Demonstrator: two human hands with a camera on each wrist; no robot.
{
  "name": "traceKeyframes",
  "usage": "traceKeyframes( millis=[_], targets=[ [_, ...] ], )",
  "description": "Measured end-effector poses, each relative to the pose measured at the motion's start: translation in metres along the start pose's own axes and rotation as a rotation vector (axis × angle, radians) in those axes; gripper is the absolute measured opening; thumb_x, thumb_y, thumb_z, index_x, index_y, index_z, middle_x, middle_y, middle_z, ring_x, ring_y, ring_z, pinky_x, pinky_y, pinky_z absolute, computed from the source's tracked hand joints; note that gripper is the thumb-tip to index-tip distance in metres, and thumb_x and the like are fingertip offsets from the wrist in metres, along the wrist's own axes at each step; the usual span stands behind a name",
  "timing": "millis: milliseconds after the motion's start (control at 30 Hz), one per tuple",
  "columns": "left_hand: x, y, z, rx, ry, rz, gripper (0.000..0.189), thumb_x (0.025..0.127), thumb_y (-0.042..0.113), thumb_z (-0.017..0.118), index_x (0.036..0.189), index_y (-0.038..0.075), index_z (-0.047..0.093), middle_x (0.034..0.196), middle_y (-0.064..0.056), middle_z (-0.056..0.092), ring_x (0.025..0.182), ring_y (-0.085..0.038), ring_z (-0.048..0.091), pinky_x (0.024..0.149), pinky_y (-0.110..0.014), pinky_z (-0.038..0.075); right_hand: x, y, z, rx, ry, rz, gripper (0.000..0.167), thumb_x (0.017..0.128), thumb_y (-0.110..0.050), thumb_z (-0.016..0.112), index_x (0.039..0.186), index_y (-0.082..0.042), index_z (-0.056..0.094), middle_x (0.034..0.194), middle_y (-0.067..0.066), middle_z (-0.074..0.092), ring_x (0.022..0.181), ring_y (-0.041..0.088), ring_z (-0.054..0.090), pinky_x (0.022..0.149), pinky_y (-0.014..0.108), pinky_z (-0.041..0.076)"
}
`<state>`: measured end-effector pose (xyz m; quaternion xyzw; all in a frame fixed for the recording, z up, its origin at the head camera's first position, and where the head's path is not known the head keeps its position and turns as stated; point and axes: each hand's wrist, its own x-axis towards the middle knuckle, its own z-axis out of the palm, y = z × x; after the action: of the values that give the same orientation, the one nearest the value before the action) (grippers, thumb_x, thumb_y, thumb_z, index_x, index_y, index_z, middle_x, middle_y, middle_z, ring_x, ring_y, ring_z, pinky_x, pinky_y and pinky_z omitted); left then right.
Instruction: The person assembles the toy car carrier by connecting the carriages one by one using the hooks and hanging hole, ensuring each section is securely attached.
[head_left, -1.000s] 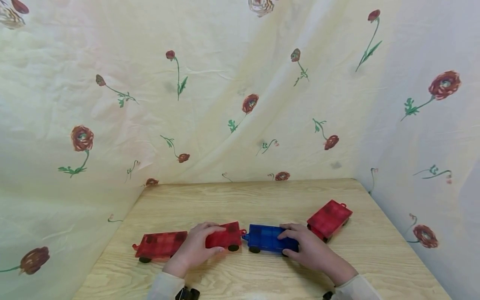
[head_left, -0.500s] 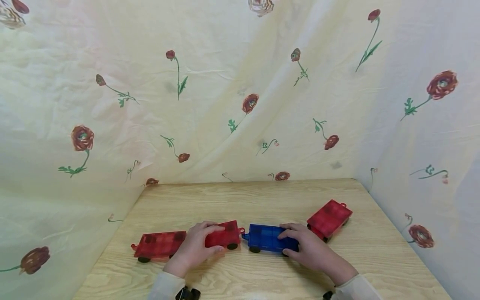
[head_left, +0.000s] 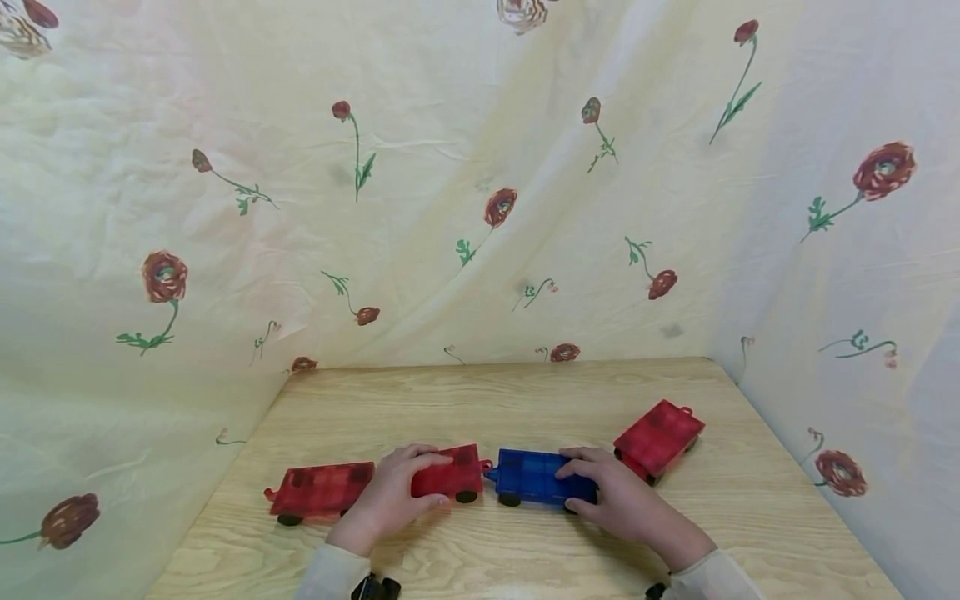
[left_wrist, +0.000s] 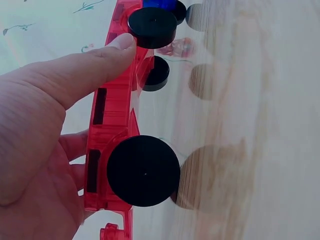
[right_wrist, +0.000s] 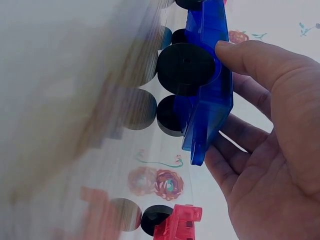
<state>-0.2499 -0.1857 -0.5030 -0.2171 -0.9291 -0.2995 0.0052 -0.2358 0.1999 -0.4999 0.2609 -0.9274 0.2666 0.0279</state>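
My left hand (head_left: 393,496) grips a red see-through toy train car (head_left: 461,471) with black wheels, thumb along the near side and fingers on the far side. The left wrist view shows that thumb (left_wrist: 107,57) against the red side wall. A blue train car (head_left: 528,477) faces it, with my right hand (head_left: 615,496) pinching its right end. Between the two cars, the red ring overlaps the blue hook (head_left: 491,474). In the right wrist view the blue car's wheels (right_wrist: 185,69) stand at the table surface. My palms hide part of both cars.
Another red car (head_left: 318,490) stands just left of my left hand, its right end hidden behind the wrist. One more red car (head_left: 660,437) stands angled beyond my right hand. Flowered cloth (head_left: 420,208) hangs around the wooden table (head_left: 465,400).
The gripped red car and the red car at left slid slightly left together, then back right, bringing the ring over the blue hook again. My right hand and the blue car stayed still.
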Motion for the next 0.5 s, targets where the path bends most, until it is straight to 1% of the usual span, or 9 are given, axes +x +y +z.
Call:
traceKeyframes(
  millis=[167,367,500],
  targets=[
    [-0.001,-0.0002,-0.0006,-0.007,-0.006,-0.005,0.055,0.09,0.043,0.082,0.142,0.035,0.065,0.148,0.004,0.054,0.139,-0.035,0.047,0.108,-0.072,0.038,0.0004,0.0003,-0.001,0.001,-0.004,-0.009,0.028,0.091,-0.023,0.085,0.118,-0.025,0.075,0.15,0.006,0.056,0.136,0.035,0.053,0.105,0.055,0.05],
    [-0.0014,-0.0015,-0.0009,-0.031,-0.045,-0.026,0.056,0.09,0.044,0.082,0.143,0.037,0.064,0.151,0.004,0.052,0.141,-0.034,0.045,0.108,-0.069,0.04,0.0003,0.0009,-0.0029,0.035,-0.025,-0.005,0.028,0.092,-0.022,0.084,0.118,-0.025,0.075,0.151,0.006,0.054,0.139,0.036,0.051,0.107,0.057,0.048],
    [-0.0011,-0.0019,-0.0032,-0.033,-0.041,-0.031,0.056,0.091,0.044,0.082,0.144,0.036,0.064,0.152,0.002,0.052,0.142,-0.035,0.044,0.108,-0.071,0.039,-0.0003,0.0015,-0.0042,0.049,-0.029,-0.005,0.028,0.092,-0.022,0.083,0.119,-0.026,0.075,0.152,0.005,0.054,0.14,0.037,0.05,0.107,0.057,0.047]
  ],
)
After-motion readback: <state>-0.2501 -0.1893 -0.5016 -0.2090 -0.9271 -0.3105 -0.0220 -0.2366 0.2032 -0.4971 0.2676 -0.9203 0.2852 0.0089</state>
